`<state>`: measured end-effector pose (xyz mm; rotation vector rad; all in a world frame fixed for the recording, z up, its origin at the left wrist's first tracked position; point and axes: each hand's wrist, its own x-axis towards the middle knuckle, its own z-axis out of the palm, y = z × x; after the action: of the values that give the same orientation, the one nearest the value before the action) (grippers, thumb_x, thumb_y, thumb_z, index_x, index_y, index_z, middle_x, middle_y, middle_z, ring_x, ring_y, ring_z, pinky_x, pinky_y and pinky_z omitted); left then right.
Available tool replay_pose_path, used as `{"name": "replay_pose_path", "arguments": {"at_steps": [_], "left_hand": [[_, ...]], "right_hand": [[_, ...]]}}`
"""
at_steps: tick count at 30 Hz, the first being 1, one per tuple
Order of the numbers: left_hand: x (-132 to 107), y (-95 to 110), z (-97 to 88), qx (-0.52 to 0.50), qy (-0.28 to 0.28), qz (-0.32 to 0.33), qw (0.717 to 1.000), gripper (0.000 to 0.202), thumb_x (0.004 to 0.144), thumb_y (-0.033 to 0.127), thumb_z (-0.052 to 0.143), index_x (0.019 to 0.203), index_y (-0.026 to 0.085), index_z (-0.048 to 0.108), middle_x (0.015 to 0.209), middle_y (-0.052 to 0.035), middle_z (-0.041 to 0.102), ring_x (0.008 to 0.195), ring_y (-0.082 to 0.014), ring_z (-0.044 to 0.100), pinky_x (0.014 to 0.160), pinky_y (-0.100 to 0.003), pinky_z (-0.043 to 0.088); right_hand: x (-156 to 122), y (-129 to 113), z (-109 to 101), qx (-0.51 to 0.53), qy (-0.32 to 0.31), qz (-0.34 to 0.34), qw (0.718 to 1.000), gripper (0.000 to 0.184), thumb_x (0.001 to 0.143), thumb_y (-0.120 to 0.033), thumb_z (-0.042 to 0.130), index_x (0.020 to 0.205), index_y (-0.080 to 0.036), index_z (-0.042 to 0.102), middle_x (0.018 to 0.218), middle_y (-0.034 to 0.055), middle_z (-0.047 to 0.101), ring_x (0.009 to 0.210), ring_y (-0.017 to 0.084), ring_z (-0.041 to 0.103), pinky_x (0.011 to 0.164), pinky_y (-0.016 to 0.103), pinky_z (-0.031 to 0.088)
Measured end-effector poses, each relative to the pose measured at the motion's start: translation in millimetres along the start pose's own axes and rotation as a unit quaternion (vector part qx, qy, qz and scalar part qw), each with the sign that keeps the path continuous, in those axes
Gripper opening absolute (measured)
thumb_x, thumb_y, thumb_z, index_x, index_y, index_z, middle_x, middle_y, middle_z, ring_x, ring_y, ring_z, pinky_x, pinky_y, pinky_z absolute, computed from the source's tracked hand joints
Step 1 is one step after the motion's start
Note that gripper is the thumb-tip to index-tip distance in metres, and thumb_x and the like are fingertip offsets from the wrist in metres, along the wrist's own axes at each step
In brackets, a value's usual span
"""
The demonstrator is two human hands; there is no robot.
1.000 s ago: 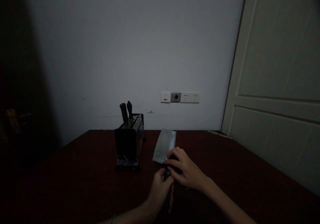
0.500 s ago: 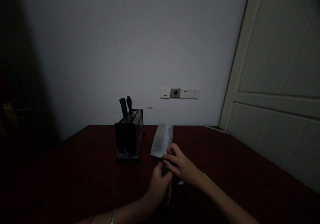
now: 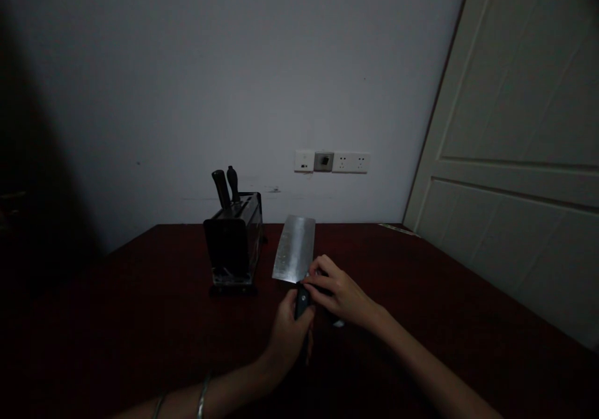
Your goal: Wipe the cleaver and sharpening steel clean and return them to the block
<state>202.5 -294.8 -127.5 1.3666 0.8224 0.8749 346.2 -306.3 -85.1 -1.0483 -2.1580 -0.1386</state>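
A cleaver (image 3: 295, 247) with a wide grey blade points away from me, its flat side facing up. My left hand (image 3: 289, 325) is closed around its black handle. At the blade's heel, my right hand (image 3: 340, 288) has its fingers bent around a dark object with a pale, shiny end (image 3: 337, 323). The fingers cover most of that object, so its kind cannot be told. The right fingertips are close to where blade and handle meet; whether they touch the cleaver is unclear. To the left stands a black knife block (image 3: 228, 247) with two dark handles sticking up.
A dark red table (image 3: 374, 263) reaches back to a pale wall with sockets (image 3: 350, 163). A white panelled door (image 3: 510, 157) stands along the right side. Near the table's far right corner lies a thin strip (image 3: 399, 229). The light is dim.
The blade looks brighter and more of the black handle shows beside my left thumb. Both hands keep their grips. The whole view has shifted slightly.
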Motion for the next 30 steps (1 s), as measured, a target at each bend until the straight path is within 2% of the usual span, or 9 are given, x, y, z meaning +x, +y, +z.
{"name": "replay_pose_path", "arguments": {"at_steps": [3,9,14,22,30], "left_hand": [[-2,2,-0.3,0.005,-0.006,0.006,1.000,0.027,0.070,0.035,0.052,0.087,0.018,0.040,0.045,0.0108,0.043,0.025,-0.0061,0.039,0.025,-0.015,0.028],[-1,8,-1.2,-0.007,-0.006,0.000,1.000,0.029,0.069,0.038,0.051,0.086,0.018,0.038,0.044,0.0111,0.043,0.024,-0.0068,0.037,0.023,-0.015,0.028],[-1,9,-2.2,-0.004,-0.009,0.011,1.000,0.027,0.072,0.038,0.049,0.088,0.018,0.039,0.040,0.0114,0.041,0.024,-0.0078,0.037,0.023,-0.016,0.029],[-7,11,-1.7,0.004,-0.023,0.010,1.000,0.025,0.075,0.038,0.048,0.087,0.018,0.039,0.042,0.0113,0.041,0.025,-0.0064,0.036,0.023,-0.014,0.027],[-7,11,-2.4,0.013,-0.029,0.023,0.999,0.023,0.075,0.037,0.048,0.085,0.018,0.039,0.040,0.0119,0.040,0.024,-0.0061,0.035,0.023,-0.014,0.028]], "right_hand": [[0,-1,-2,0.008,0.010,-0.002,1.000,0.019,0.087,-0.023,0.048,0.097,-0.018,0.064,0.091,0.0074,0.051,0.086,0.017,0.048,0.071,0.031,0.047],[-2,3,-9,0.011,0.027,0.004,1.000,0.017,0.086,-0.021,0.049,0.087,-0.016,0.065,0.086,0.0065,0.050,0.083,0.017,0.047,0.070,0.031,0.046],[-2,1,-7,-0.002,0.032,0.001,0.999,0.018,0.087,-0.022,0.048,0.092,-0.017,0.065,0.088,0.0074,0.051,0.084,0.017,0.047,0.069,0.031,0.046],[1,-4,-8,-0.063,-0.007,-0.023,0.998,0.022,0.088,-0.025,0.046,0.096,-0.017,0.066,0.088,0.0083,0.054,0.082,0.018,0.046,0.065,0.030,0.045],[-1,-2,-16,-0.038,-0.036,-0.008,0.999,0.026,0.086,-0.028,0.049,0.107,-0.023,0.064,0.093,0.0074,0.052,0.086,0.017,0.048,0.067,0.029,0.046]]}}
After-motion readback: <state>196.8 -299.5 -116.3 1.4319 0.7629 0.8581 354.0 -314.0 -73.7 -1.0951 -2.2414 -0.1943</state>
